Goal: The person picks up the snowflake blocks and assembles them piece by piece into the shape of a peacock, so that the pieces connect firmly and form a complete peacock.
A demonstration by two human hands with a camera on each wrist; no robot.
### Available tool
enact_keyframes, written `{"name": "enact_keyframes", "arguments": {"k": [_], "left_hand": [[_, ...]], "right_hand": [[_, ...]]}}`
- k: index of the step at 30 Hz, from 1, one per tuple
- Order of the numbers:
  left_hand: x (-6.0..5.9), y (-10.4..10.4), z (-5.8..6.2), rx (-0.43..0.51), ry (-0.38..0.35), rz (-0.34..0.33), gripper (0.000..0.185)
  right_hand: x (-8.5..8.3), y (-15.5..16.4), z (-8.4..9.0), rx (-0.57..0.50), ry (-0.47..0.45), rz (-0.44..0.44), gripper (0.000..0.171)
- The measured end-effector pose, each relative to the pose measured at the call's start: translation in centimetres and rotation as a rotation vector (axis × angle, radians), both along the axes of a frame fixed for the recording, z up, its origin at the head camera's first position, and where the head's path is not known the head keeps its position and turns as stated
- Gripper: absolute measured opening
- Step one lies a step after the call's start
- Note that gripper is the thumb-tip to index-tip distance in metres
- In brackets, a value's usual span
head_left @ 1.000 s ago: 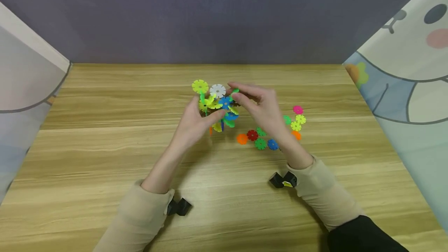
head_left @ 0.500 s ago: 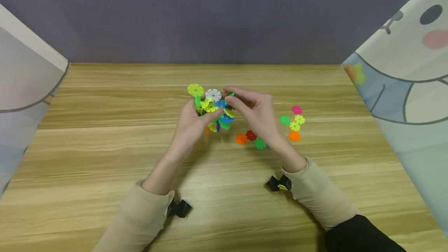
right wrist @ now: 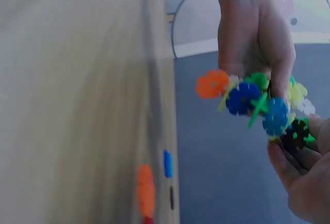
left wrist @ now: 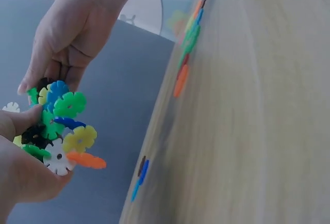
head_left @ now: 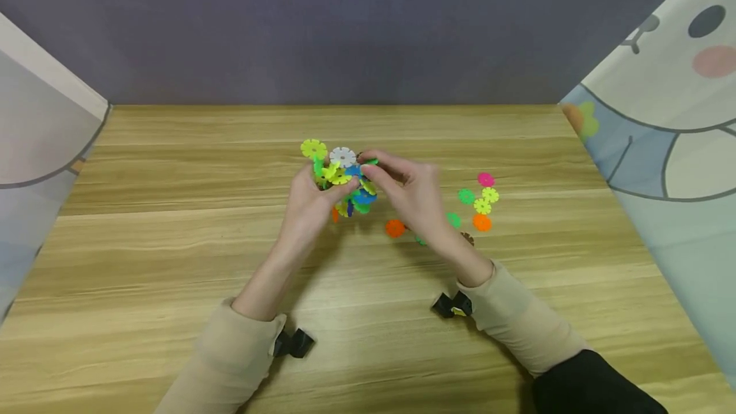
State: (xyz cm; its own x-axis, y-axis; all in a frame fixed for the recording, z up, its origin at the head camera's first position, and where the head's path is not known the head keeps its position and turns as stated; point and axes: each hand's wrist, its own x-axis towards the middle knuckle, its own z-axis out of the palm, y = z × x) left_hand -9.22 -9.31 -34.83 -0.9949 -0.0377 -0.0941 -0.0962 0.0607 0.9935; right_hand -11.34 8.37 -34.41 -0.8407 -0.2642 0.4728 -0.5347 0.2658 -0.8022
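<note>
My left hand (head_left: 308, 206) grips a cluster of interlocking snowflake discs (head_left: 343, 157) above the table, its thumb lying across the near side. The cluster mixes yellow, white, blue, green, orange and black discs, slotted together at various angles. At its right side, my right hand (head_left: 415, 200) pinches a green disc (head_left: 372, 161) between thumb and fingers. In the right wrist view, a black disc (right wrist: 295, 134) sits beside those fingertips. Whether the green disc is seated in a slot I cannot tell. Part of the cluster is hidden behind my left thumb and palm.
Loose discs lie on the wooden table (head_left: 190, 260) right of the cluster, among them a pink disc (head_left: 485, 179), an orange disc (head_left: 395, 228) and a brown disc (head_left: 468, 239). My right forearm covers some. A dark grey panel (head_left: 333, 30) stands behind the table.
Both hands and the cluster have shifted slightly left and a little toward me. The right hand keeps its pinch at the cluster's right side; its forearm now covers different loose discs.
</note>
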Motion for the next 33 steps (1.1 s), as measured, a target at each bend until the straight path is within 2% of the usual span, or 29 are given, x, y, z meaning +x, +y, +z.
{"name": "enact_keyframes", "arguments": {"k": [6, 11, 13, 17, 19, 21, 24, 28, 30, 33], "left_hand": [[-0.1, -0.1, 0.4, -0.011, -0.018, -0.063, 0.048], [-0.1, 0.0, 0.5, 0.036, 0.009, -0.152, 0.054], [0.0, -0.1, 0.6, 0.047, -0.008, -0.173, 0.059], [0.2, -0.5, 0.7, -0.002, -0.140, -0.148, 0.094], [0.1, -0.7, 0.8, -0.026, -0.192, -0.118, 0.105], [0.0, -0.9, 0.9, -0.008, -0.199, -0.097, 0.104], [-0.4, -1.0, 1.2, 0.085, -0.149, -0.076, 0.092], [-0.6, -1.5, 1.6, 0.217, -0.112, -0.057, 0.089], [-0.6, -1.7, 1.7, 0.252, -0.106, -0.055, 0.090], [-0.8, -1.9, 1.7, 0.254, -0.096, -0.062, 0.091]], "right_hand": [[-0.5, 0.7, 0.5, -0.074, -0.103, 0.071, 0.025], [-1.0, 1.3, 0.8, -0.117, -0.142, 0.072, 0.030], [-1.2, 1.4, 0.8, -0.124, -0.145, 0.064, 0.031], [-1.4, 1.6, 0.9, -0.129, -0.139, 0.083, 0.031], [-1.6, 1.7, 1.1, -0.134, -0.139, 0.096, 0.032], [-1.8, 2.2, 1.2, -0.150, -0.149, 0.105, 0.031], [-2.5, 3.4, 1.2, -0.157, -0.186, 0.110, 0.030], [-3.5, 5.9, 0.5, -0.076, -0.305, 0.160, 0.029], [-4.0, 7.4, -0.1, 0.024, -0.366, 0.196, 0.030], [-4.6, 9.5, -1.2, 0.183, -0.431, 0.253, 0.031]]}}
